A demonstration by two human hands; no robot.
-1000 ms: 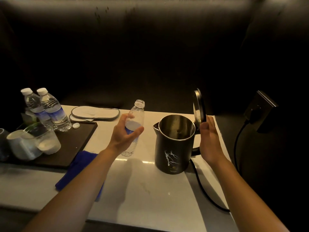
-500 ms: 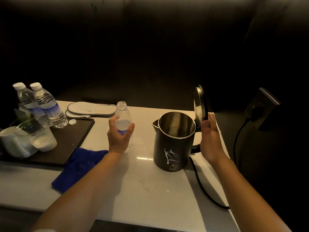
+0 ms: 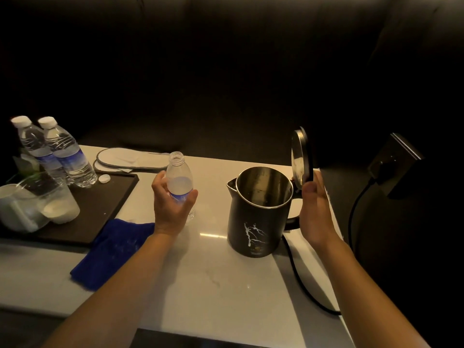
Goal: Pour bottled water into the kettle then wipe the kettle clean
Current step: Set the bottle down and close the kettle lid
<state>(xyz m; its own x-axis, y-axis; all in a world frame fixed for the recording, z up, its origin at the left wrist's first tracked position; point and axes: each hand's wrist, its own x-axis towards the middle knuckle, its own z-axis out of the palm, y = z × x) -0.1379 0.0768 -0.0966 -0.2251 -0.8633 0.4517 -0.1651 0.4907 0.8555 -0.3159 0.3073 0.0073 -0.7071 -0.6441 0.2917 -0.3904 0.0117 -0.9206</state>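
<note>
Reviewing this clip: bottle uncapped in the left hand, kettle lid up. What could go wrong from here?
1. The uncapped bottle, upright in the left hand, may spill if tipped before reaching the kettle mouth.
2. The raised lid stands beside the right hand; if knocked, it might drop shut mid-pour.
3. The power cord trails across the counter by the kettle base, so spilled water could reach it.

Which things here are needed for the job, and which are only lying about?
Needed: the open bottle in the left hand; the kettle, its lid up beside the right hand; the blue cloth.

Lying about: two capped bottles, loose cap, glasses, dark tray, slippers.
</note>
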